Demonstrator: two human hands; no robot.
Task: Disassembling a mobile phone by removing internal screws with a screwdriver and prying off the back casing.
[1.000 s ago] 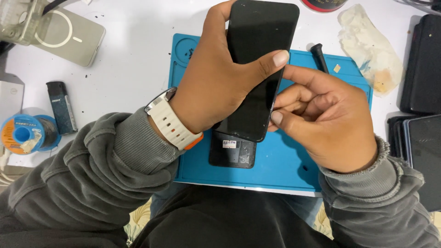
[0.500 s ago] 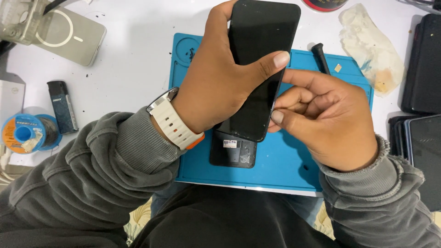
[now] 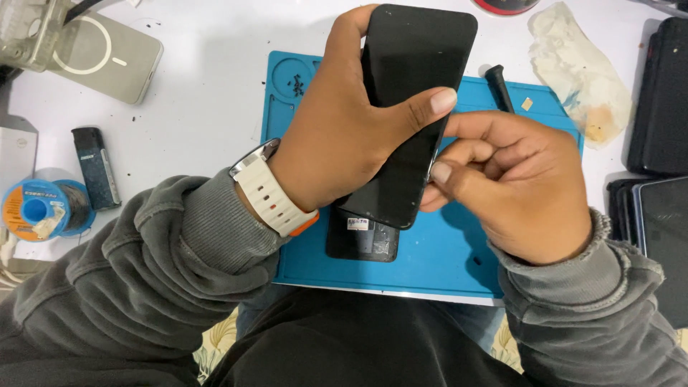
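Above blue mat (image 3: 459,258), left hand (image 3: 344,136) clamps black phone (image 3: 412,86); right hand (image 3: 516,186) pinches its edge

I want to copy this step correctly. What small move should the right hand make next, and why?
Probably slide the right hand a little along the phone's edge: its fingers pinch there, while the left hand grips the phone above the blue mat.

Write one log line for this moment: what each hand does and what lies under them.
left hand: grips black phone, tilted | right hand: fingertips at phone's right edge | below: blue mat, second dark phone
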